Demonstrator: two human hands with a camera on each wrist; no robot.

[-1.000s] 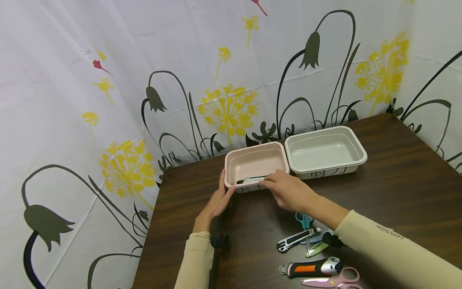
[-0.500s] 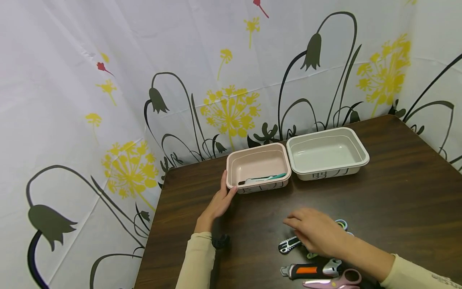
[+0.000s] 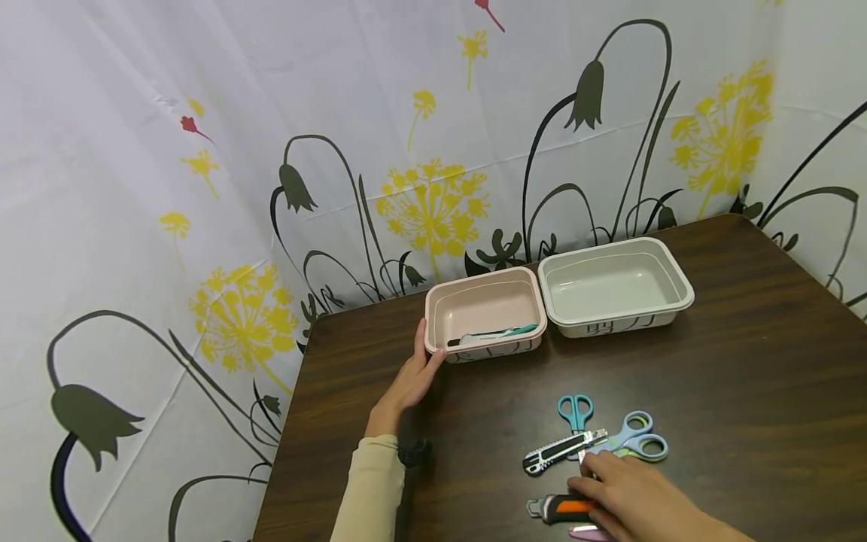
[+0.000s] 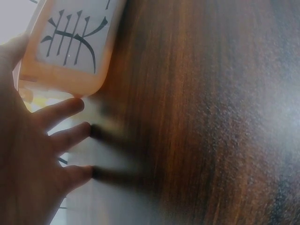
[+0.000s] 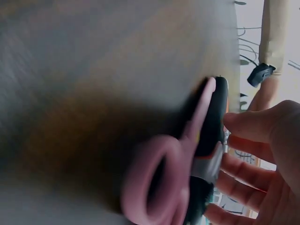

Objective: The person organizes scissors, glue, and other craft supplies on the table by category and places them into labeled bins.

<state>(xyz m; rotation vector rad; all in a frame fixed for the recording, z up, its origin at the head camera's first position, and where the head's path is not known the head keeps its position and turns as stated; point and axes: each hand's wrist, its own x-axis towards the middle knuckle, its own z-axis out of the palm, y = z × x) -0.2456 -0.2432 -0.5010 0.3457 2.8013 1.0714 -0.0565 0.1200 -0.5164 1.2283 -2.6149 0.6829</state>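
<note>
My left hand [image 3: 406, 388] rests against the left end of a pink plastic bin [image 3: 440, 309], thumb at its front corner. The other fingers are extended in the left wrist view. A slender white-and-teal item [image 3: 504, 333] lies inside the bin, its kind unclear. My right hand [image 3: 633, 489] reaches over a black-and-orange utility knife [image 3: 558, 509]. In the right wrist view, thumb and loosely bent fingers are close beside the utility knife [image 5: 215, 112]; no firm grip shows. Pink scissors [image 5: 174, 154] lie alongside it, mostly hidden by the hand in the head view.
A pale grey-green bin [image 3: 612, 282] stands right of the pink one. Just beyond my right hand lie a black-and-white cutter [image 3: 558, 454], teal scissors [image 3: 576, 423] and light-blue scissors [image 3: 623, 438], overlapping, with a green edge beneath. A floral curtain hangs behind the brown table [image 3: 366, 331].
My right hand let go of the white-and-teal item in the pink bin and came back down over the utility knife. The left hand stayed at the bin.
</note>
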